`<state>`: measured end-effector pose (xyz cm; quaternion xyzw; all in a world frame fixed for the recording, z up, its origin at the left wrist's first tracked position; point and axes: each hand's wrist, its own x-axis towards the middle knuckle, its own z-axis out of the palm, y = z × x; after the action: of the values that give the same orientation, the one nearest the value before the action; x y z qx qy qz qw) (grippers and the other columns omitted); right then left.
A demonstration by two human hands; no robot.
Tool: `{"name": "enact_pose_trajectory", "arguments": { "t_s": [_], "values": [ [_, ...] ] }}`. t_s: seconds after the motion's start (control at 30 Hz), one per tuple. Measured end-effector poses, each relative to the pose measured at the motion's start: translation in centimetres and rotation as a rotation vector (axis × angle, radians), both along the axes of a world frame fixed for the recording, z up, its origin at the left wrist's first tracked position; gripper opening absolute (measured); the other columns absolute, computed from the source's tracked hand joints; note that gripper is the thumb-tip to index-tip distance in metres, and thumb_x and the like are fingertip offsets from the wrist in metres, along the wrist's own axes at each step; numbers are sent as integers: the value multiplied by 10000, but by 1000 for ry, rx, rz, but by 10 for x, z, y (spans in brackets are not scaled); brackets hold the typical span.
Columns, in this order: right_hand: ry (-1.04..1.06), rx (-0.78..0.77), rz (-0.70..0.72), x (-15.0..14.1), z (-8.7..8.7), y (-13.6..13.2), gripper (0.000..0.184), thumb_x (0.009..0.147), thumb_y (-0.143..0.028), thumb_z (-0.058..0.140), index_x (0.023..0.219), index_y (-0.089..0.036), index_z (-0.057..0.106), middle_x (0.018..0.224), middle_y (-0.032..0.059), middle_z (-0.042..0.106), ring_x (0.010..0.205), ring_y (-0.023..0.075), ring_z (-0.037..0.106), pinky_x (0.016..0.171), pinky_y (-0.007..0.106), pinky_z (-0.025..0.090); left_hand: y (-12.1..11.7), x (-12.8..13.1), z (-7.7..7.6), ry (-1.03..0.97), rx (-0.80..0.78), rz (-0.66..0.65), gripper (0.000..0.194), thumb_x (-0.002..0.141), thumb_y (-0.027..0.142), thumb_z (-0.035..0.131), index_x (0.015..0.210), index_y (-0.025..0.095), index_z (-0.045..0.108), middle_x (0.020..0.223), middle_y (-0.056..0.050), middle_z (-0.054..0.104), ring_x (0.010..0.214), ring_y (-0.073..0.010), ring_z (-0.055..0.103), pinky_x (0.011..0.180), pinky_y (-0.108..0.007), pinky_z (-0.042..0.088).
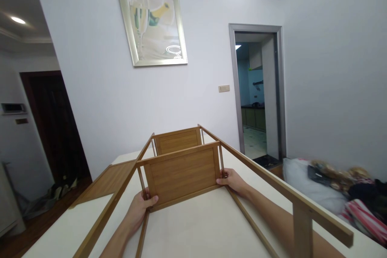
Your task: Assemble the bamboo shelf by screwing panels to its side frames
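A wooden shelf frame (256, 162) lies on its side across a white table, its long rails running away from me. Between the rails stands a wooden shelf panel (183, 175), with a second panel (178, 140) farther back. My left hand (139, 206) is closed around the near panel's lower left corner, thumb on its face and fingers behind the side bar. At the opposite lower corner, my right hand (231, 182) grips the panel's edge the same way, beside the right bar. Some fingers of both hands are hidden.
Another flat wooden panel (104, 181) lies at the table's left. The white table (184, 234) reaches close to the wall. Right of it is a heap of bags and cloth (341, 193). A framed picture (183, 28) hangs above; a doorway (252, 100) opens at the right.
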<state>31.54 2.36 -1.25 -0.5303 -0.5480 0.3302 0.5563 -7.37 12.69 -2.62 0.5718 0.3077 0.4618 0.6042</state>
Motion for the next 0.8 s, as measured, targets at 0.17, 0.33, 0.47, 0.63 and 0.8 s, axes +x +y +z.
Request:
{"name": "enact_pose_trajectory", "arguments": {
  "t_s": [0.17,0.33,0.47,0.63,0.8],
  "values": [
    [1,-10,-24,-1,3,-1,324,526,-377,825,640,-184,590,637,-24,608,665,165,558,652,296,439,-2,2,3,-9,-6,-7,419,566,291,871,911,151,678,1006,-109,746,1006,-313,677,926,-455,506],
    [34,-46,-5,-3,4,-4,382,568,-478,803,731,-176,634,774,30,691,764,212,621,728,341,481,-4,3,5,-35,-31,-5,437,526,268,889,886,157,667,947,-91,755,946,-293,693,892,-436,517],
    [48,-67,17,-2,3,-3,432,566,-520,804,773,-172,653,832,54,714,827,236,638,773,360,485,-7,4,8,-36,-24,12,468,515,253,895,908,152,663,923,-82,754,913,-270,695,886,-414,511],
    [52,-54,20,0,3,-2,439,580,-538,798,778,-179,639,850,43,714,828,224,638,791,359,482,-8,4,8,-67,-29,26,495,510,265,902,928,137,669,927,-88,748,887,-255,693,874,-396,509],
    [58,-36,-4,-3,6,-1,448,601,-557,779,803,-191,619,855,39,703,822,218,632,773,341,483,-5,5,7,-92,-31,56,455,524,316,896,880,140,674,855,-61,740,834,-226,689,865,-371,506]
  ]
}}
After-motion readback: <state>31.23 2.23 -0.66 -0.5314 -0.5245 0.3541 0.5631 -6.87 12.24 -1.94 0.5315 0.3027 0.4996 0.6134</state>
